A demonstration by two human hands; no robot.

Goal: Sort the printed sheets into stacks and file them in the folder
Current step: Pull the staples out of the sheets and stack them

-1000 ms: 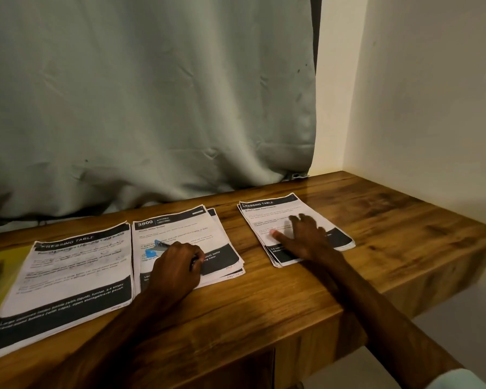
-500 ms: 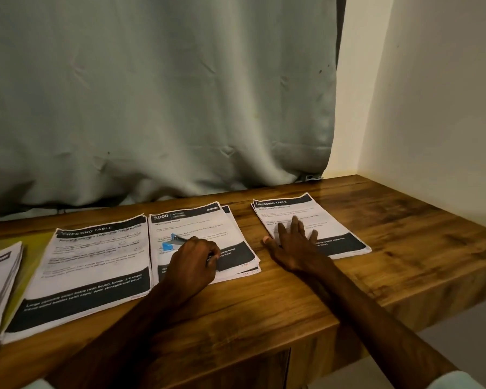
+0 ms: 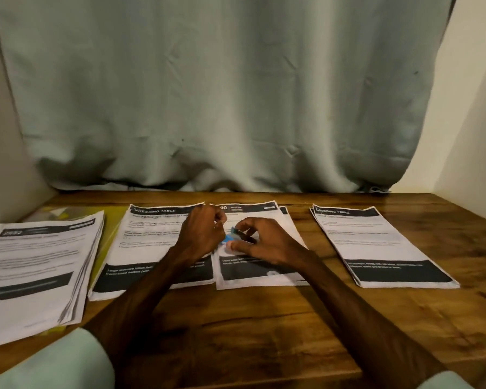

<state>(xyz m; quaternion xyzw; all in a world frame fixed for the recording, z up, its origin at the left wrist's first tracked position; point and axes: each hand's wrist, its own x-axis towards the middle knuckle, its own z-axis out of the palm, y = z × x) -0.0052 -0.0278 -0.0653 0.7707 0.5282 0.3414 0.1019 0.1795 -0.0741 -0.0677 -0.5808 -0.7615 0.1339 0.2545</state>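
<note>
Fingers point(image 3: 243, 223) of the right hand point(image 3: 264, 244) and of the left hand point(image 3: 201, 234) are curled together, pinching a small blue piece point(image 3: 228, 237), possibly a clip, just above the middle stack point(image 3: 260, 273), which lies mid-table point(image 3: 264, 332), nearer the far edge. Risk, as judged: a forearm brushing the paper could drag the top sheet askew, since the lower sheets fan toward the right edge, or the piece could slip from so slight a pinch. Sheets lie flat, long axis running near edge to far edge, headers toward the far edge.
</note>
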